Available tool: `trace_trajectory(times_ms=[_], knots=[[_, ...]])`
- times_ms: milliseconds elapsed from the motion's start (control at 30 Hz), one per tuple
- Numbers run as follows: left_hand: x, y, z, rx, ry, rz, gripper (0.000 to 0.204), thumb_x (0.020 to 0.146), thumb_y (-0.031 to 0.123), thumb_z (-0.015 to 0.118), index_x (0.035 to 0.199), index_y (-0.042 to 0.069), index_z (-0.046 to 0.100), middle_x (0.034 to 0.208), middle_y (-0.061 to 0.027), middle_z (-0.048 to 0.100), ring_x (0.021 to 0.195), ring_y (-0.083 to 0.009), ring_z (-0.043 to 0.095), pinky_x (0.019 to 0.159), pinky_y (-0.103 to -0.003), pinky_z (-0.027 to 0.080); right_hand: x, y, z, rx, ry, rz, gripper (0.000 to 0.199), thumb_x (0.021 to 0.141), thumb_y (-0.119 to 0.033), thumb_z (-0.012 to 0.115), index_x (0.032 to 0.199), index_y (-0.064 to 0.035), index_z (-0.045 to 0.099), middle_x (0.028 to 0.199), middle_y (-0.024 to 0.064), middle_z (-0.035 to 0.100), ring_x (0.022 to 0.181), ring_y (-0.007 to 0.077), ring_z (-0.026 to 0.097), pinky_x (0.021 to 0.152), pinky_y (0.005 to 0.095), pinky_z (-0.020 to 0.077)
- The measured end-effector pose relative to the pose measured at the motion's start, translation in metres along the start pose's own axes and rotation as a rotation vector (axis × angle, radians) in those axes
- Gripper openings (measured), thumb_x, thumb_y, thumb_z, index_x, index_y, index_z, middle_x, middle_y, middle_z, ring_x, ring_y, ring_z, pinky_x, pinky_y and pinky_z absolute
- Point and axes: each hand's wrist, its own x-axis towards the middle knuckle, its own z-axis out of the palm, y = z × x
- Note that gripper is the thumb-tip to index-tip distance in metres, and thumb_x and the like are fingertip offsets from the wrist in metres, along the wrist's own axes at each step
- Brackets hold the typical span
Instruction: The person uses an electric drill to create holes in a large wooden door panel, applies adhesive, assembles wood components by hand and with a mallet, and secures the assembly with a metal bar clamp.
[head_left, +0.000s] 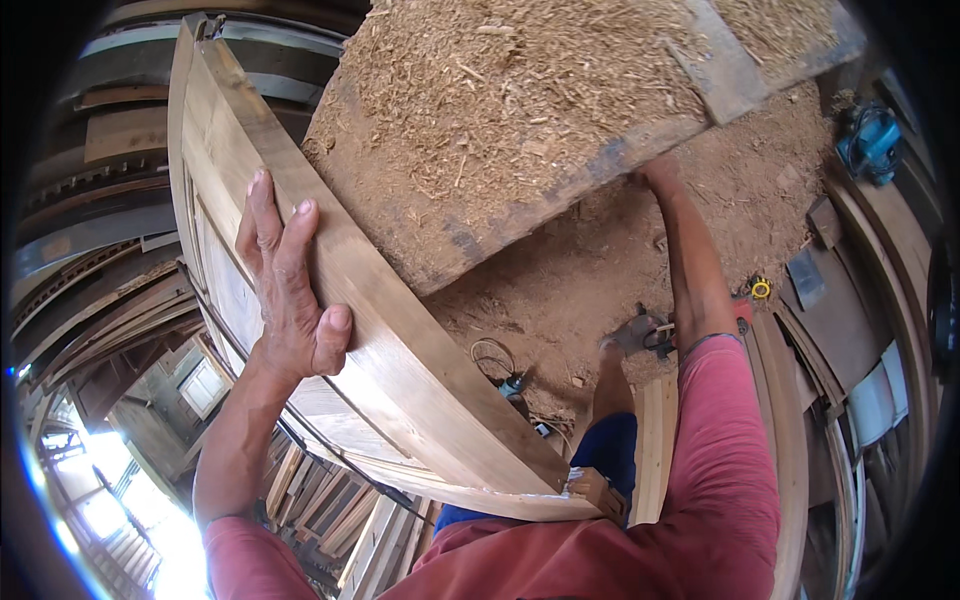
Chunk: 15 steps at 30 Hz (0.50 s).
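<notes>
A large pale wooden panelled door (370, 310) stands on edge at my left, tilted across the view, its near end close to my body. My left hand (288, 285) lies against its frame, fingers stretched out and thumb apart. Ahead is a low workbench (465, 240) heaped with wood shavings (510, 90). My right arm reaches out to the bench's near edge. There my right hand (658, 175) goes partly out of sight at the edge, so its fingers are hidden. A thin dark bar (350, 465) crosses the door's panelled face.
Boards and timber (110, 290) are stacked at the left, and long planks (785, 440) lie at the right. A teal power tool (870, 145) sits far right. On the dusty floor are a yellow tape measure (761, 288), a cable (492, 357) and a small teal tool (512, 386).
</notes>
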Motion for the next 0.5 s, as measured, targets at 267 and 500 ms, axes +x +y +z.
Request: trace_trajectory(times_ms=[267,500], knots=[[-0.001,-0.001,0.002,0.001,-0.016,-0.010,0.077,0.099,0.061,0.037,0.154,0.008,0.037,0.162,-0.0386,0.015,0.149,-0.0474,0.018,0.120,-0.054,0.011,0.024,0.018,0.056,0.172,0.072,-0.018,0.035,0.091,-0.024,0.058,0.123,-0.0094,0.060,0.126,0.0225,0.060,0.116,0.0468,0.057,0.098,0.0535,0.0467],[-0.001,-0.004,0.008,-0.009,0.022,-0.002,0.077,0.098,0.060,0.036,0.152,0.006,0.038,0.161,-0.0388,0.018,0.149,-0.0468,0.019,0.119,-0.052,0.013,0.025,0.012,0.074,0.353,0.136,-0.033,0.030,0.089,-0.023,0.062,0.111,-0.0035,0.058,0.110,0.0264,0.064,0.102,0.0480,0.061,0.087,0.0538,0.0483]])
